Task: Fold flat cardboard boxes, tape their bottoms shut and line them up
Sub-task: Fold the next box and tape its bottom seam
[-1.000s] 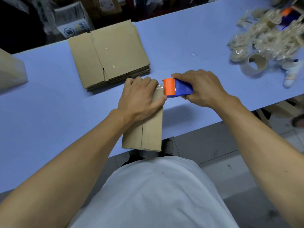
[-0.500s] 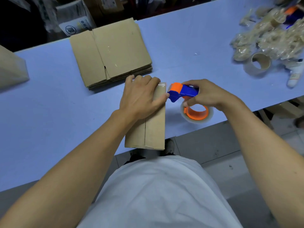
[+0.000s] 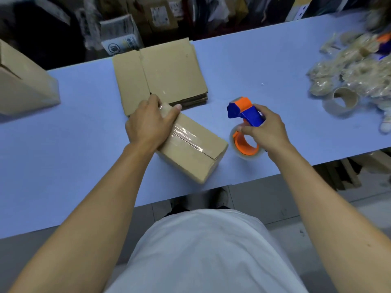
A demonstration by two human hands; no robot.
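A small folded cardboard box (image 3: pixel 196 153) lies at an angle near the front edge of the blue table (image 3: pixel 63 157), with clear tape along its top seam. My left hand (image 3: pixel 149 125) grips the box's far end, fingers curled over the taped edge. To the right, my right hand (image 3: pixel 265 132) holds the blue and orange tape dispenser (image 3: pixel 243 112) by its handle, its roll resting on the table, apart from the box. A stack of flat cardboard boxes (image 3: pixel 160 75) lies just behind the left hand.
A folded box (image 3: pixel 23 81) stands at the far left. Crumpled used tape (image 3: pixel 351 66) and an empty tape core (image 3: pixel 343 100) lie at the far right. Packages and boxes fill the dark area behind the table.
The right hand drew the dispenser off the box and set it down to the right. The left hand turned the box from lengthwise to diagonal, showing its taped seam.
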